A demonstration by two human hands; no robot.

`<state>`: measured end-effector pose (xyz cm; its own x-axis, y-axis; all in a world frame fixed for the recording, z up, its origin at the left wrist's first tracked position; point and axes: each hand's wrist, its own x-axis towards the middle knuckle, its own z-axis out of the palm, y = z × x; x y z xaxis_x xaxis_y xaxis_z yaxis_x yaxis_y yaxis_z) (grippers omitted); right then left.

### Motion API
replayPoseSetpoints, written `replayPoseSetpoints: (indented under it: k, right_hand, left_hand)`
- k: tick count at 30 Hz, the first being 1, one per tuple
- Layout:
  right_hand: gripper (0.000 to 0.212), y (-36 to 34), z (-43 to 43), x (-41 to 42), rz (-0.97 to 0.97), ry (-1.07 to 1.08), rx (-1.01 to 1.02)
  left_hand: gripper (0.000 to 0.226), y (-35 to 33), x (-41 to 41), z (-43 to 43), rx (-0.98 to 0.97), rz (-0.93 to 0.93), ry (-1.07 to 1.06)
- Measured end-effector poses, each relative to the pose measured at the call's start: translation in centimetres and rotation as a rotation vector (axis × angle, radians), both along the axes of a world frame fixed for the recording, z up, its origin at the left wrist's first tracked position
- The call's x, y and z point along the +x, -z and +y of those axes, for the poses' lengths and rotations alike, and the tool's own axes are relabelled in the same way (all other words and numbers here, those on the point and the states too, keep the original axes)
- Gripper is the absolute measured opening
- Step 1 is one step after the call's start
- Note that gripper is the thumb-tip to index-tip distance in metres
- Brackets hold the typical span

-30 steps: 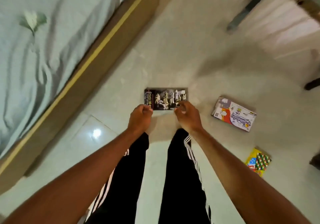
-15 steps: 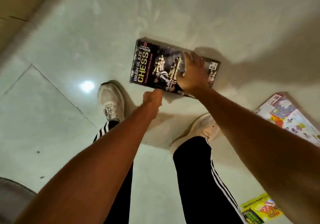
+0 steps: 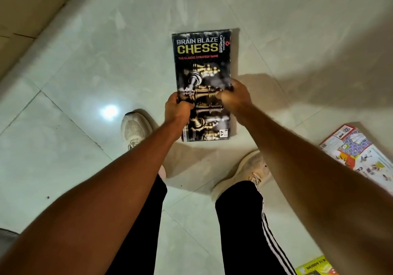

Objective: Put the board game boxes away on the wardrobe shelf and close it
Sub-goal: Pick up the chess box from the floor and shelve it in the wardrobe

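A black chess box (image 3: 202,62) marked "BRAIN BLAZE CHESS" is held above the pale tiled floor, its long side pointing away from me. My left hand (image 3: 177,109) grips its left edge and my right hand (image 3: 235,96) grips its right edge, both near the lower half. A white and red board game box (image 3: 361,158) lies on the floor at the right, partly behind my right forearm. A yellow game box (image 3: 316,268) shows at the bottom right corner. The wardrobe is out of view.
My two feet in pale shoes (image 3: 136,128) stand on the tiles below the box. A wooden bed frame (image 3: 32,15) runs along the upper left. A dark rounded object (image 3: 6,234) sits at the left edge.
The chess box has come up off the floor and turned lengthwise. My left hand has closed on its left edge, joining the right hand.
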<state>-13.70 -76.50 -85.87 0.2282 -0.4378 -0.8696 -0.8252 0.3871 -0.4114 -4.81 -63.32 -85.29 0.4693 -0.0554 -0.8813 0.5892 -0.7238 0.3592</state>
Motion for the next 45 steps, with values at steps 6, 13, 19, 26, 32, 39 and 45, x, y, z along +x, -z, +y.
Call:
replayPoseSetpoints:
  k: [6, 13, 19, 26, 32, 39, 45]
  right_hand:
    - [0.057, -6.4, 0.3, 0.0, -0.128, 0.141, -0.024]
    - [0.065, -26.9, -0.8, 0.7, -0.198, 0.151, -0.121]
    - [0.056, -51.4, -2.0, 2.9, -0.209, 0.231, -0.171]
    - [0.062, -68.1, -4.4, 4.3, -0.370, 0.274, -0.338]
    - [0.065, -72.0, -11.6, 5.6, -0.419, 0.273, -0.430]
    - [0.069, -73.7, -27.4, 7.5, -0.444, 0.204, -0.487]
    - [0.064, -75.3, -42.7, 11.2, -0.467, 0.086, -0.502]
  left_hand:
    - [0.047, -6.0, 1.6, 0.6, -0.041, -0.019, 0.032]
    - [0.048, -27.1, 5.5, -2.0, -0.198, -0.032, 0.075]
    - [0.043, -50.5, 10.6, -4.3, -0.317, -0.060, 0.329]
    - [0.040, -67.4, 15.7, -7.6, -0.510, -0.041, 0.450]
    - [0.038, -71.8, 17.4, -15.4, -0.564, -0.113, 0.457]
    - [0.045, -73.2, 18.3, -30.8, -0.614, -0.102, 0.334]
    - [0.047, -73.9, 20.8, -43.4, -0.625, -0.117, 0.208]
